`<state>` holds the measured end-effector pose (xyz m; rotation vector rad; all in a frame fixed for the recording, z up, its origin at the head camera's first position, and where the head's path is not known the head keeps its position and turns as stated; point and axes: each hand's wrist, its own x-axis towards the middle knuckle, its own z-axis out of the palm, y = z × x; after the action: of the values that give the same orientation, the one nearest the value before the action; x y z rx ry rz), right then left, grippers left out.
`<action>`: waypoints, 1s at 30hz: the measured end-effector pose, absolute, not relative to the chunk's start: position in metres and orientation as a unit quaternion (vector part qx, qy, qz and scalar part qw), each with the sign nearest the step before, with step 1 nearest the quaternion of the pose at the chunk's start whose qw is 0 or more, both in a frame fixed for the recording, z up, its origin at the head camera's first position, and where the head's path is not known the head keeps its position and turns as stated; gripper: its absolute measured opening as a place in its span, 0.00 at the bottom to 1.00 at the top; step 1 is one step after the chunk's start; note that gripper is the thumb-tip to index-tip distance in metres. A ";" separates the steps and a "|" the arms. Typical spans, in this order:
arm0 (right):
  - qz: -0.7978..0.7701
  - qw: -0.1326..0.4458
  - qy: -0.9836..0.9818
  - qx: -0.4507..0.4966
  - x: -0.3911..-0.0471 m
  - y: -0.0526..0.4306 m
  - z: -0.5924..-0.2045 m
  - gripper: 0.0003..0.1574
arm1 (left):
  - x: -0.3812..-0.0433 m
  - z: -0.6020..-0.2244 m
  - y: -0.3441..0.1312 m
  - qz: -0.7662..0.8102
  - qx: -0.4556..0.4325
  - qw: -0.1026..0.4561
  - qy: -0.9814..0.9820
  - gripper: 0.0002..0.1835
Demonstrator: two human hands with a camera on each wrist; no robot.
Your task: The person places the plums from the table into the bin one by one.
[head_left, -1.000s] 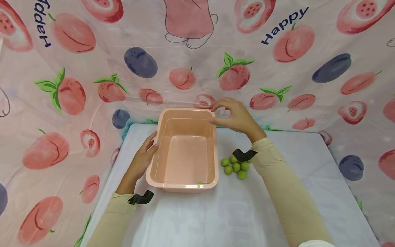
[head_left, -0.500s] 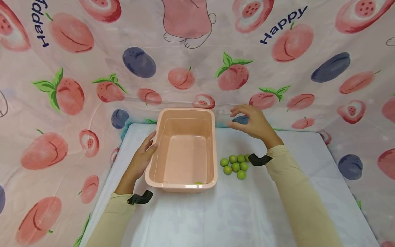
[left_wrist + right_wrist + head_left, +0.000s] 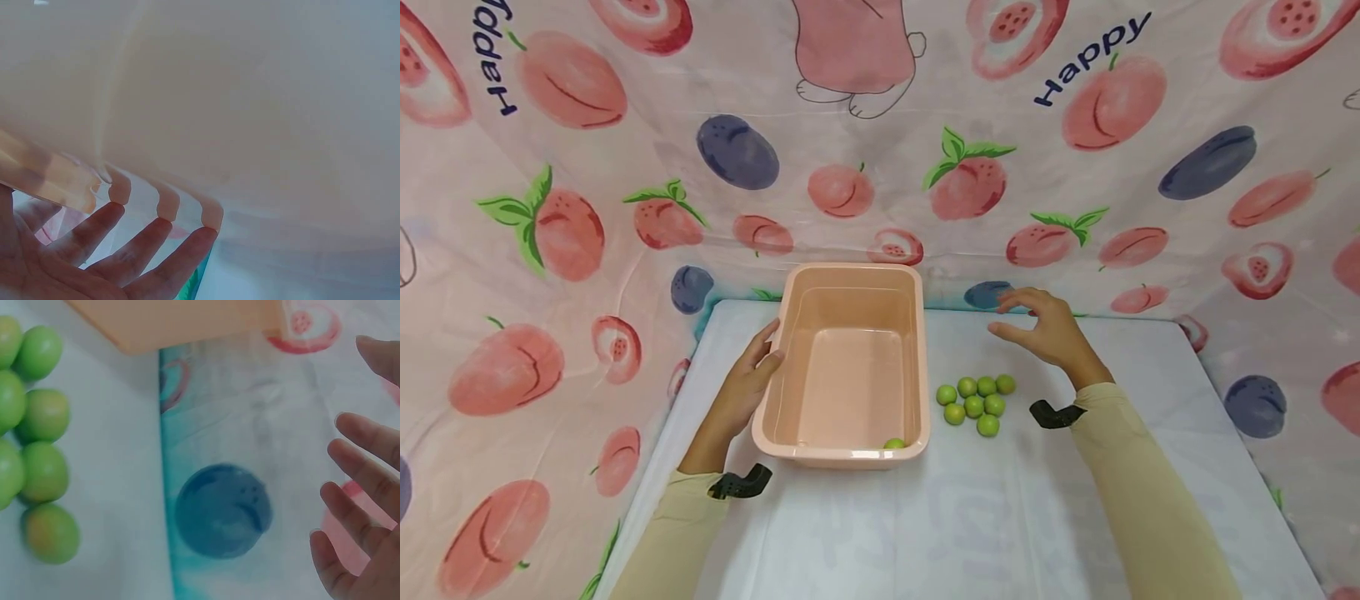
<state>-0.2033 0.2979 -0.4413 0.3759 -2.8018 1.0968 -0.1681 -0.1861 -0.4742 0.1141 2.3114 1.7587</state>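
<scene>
A peach-coloured plastic basin [image 3: 853, 387] stands on the white table. My left hand [image 3: 747, 383] holds its left side, thumb over the rim; in the left wrist view, fingertips [image 3: 164, 226] touch the outer wall under the rim. One small round green fruit [image 3: 894, 444] lies in the basin's near right corner, partly hidden by the rim. To the basin's right is a cluster of several similar green fruits [image 3: 973, 406], some with yellowish patches in the right wrist view. My right hand [image 3: 1045, 329] hovers beyond them, fingers spread and holding nothing.
A fruit-print cloth [image 3: 865, 142] hangs behind and around the white table [image 3: 880, 533]. The basin's far end reaches the table's back edge, close to the cloth. Black wrist mounts [image 3: 1057, 414] sit on both sleeves.
My right hand has moved from over the basin's far right corner rightwards and toward the front, past the fruits. The fruit inside the basin shifts slightly. The left hand stays on the basin.
</scene>
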 end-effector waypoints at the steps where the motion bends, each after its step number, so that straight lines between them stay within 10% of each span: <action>1: 0.362 0.053 -0.923 0.118 -0.201 0.300 -0.444 0.21 | -0.168 -0.474 -0.186 0.602 0.039 0.118 0.789 0.31; 30: 0.367 -0.005 -0.930 0.015 -0.167 0.337 -0.527 0.36 | -0.167 -0.475 -0.189 0.605 0.040 0.121 0.786 0.32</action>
<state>-0.1670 0.3368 -0.5272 0.0474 -2.9311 1.1583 -0.1669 -0.1885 -0.4749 0.1157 2.2941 1.7678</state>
